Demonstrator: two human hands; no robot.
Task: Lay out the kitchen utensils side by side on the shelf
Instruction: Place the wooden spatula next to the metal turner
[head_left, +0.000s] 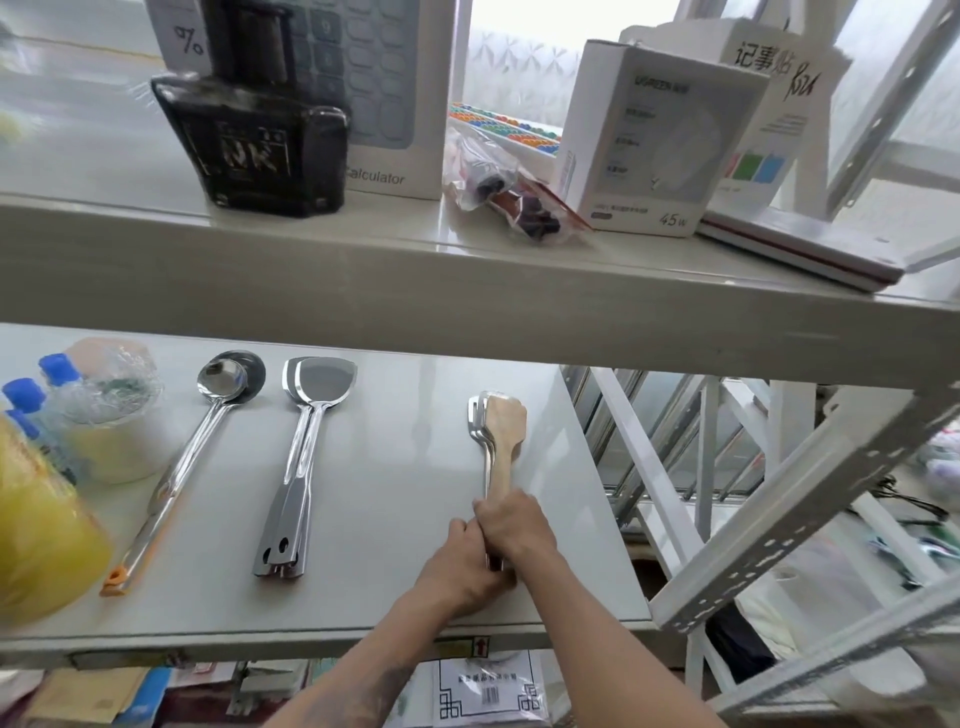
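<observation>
On the white middle shelf (395, 467) lie steel ladles (218, 395) stacked at the left, with long handles and an orange tag. Beside them sit stacked steel spatulas (311, 415). Further right, a wooden spatula (504, 436) lies on top of a slotted steel turner (475, 415), heads pointing away from me. My left hand (462, 566) and my right hand (511, 527) both grip the handles of this bundle near the shelf's front edge. The handle ends are hidden under my fingers.
Blue-capped bottles (23, 395), a wrapped tub (111, 421) and a yellow pack (41, 535) crowd the shelf's left end. The upper shelf (467, 291) holds a black ink bottle (249, 145), a calculator box (389, 93), a charger box (654, 140). White metal racking (779, 519) stands right.
</observation>
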